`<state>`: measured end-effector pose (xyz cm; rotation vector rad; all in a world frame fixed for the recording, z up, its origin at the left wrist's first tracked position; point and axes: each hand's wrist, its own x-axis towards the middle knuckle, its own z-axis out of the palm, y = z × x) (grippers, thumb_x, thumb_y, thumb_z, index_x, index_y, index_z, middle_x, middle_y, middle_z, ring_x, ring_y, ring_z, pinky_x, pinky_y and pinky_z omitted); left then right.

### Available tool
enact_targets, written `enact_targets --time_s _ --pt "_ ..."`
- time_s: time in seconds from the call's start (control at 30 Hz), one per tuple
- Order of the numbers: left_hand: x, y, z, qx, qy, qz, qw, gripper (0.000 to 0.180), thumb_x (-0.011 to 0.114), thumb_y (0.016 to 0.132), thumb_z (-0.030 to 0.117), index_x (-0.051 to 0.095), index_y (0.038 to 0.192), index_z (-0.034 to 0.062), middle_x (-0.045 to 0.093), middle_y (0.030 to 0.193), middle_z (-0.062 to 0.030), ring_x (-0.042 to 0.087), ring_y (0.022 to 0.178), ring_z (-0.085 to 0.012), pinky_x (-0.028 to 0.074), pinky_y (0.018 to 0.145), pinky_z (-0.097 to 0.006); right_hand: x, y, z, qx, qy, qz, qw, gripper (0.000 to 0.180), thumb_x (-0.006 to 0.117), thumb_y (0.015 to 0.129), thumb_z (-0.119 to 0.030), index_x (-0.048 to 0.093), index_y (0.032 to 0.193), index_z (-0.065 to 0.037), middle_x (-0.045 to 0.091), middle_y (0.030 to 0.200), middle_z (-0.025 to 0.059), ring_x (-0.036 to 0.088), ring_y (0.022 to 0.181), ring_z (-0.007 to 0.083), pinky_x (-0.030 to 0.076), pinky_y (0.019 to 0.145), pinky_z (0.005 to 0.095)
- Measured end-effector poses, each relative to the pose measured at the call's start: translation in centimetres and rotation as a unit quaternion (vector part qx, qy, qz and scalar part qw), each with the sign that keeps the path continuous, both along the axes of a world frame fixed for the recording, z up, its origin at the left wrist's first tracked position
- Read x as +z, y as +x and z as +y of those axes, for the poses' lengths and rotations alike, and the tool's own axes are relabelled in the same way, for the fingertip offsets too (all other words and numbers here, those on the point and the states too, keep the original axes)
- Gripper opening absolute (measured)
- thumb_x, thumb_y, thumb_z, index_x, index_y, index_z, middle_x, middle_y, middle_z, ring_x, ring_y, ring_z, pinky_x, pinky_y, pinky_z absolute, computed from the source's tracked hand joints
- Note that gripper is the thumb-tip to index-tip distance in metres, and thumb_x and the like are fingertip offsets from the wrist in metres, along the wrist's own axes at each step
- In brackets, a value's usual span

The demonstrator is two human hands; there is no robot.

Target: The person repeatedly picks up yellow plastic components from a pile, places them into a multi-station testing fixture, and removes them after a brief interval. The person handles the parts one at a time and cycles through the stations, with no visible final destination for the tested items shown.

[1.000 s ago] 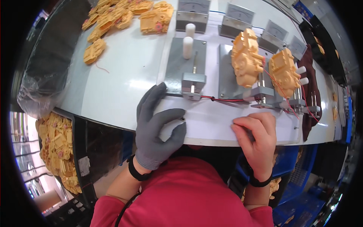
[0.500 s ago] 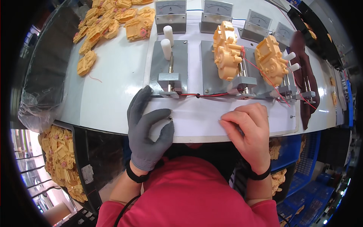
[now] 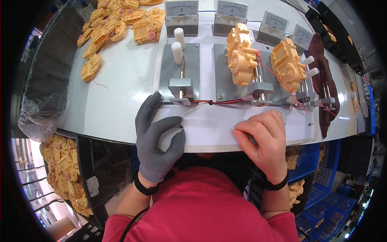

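Observation:
My left hand (image 3: 158,143), in a grey glove, rests at the table's front edge. Its thumb and fingers are spread, and nothing is held. The fingertips reach the lower corner of a grey test fixture (image 3: 189,86) with two white pegs (image 3: 176,52) and a metal clamp block (image 3: 180,86). Between thumb and forefinger a small screw (image 3: 181,126) shows on the white board. My bare right hand (image 3: 264,141) lies to the right, fingers curled and the thumb close to the forefinger; whether anything is inside is hidden. Beyond it, yellow plastic gearbox housings (image 3: 242,56) stand on other fixtures.
Analog meters (image 3: 182,16) line the back. Loose yellow housings (image 3: 107,30) are piled at the far left. Red and black wires (image 3: 221,102) run between the fixtures. A dark cloth (image 3: 320,60) lies at right. Bins of housings (image 3: 66,169) flank me below table height.
Almost nothing differs. The left hand stays put, and the right hand's curled fingers have shifted very slightly.

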<state>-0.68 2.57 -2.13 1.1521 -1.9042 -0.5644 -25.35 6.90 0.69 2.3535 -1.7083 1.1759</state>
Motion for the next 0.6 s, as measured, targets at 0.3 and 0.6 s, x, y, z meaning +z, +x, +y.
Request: enact_targets --time_s 0.3,0.6 --pt "0.15 -0.12 0.05 0.009 0.027 0.023 0.999 0.029 0.072 0.073 0.005 0.071 0.102 0.0078 0.047 0.144 -0.0238 0.042 0.137 -0.0395 0.036 0.113 -0.046 0.08 0.16 0.20 -0.012 -0.004 -0.011 1.000 0.021 0.082 0.070 -0.004 0.068 0.086 -0.009 0.059 0.079 0.0017 0.054 0.075 0.0225 0.040 0.070 0.0352" --pt "0.22 -0.06 0.06 0.000 0.000 -0.001 1.000 0.026 0.066 0.077 0.000 0.067 0.103 0.0000 0.048 0.142 -0.0238 0.049 0.133 -0.0361 0.037 0.109 -0.038 0.00 0.17 0.47 -0.034 0.003 -0.007 0.999 0.021 0.083 0.071 -0.010 0.068 0.087 -0.011 0.062 0.083 0.0001 0.057 0.078 0.0219 0.042 0.073 0.0348"
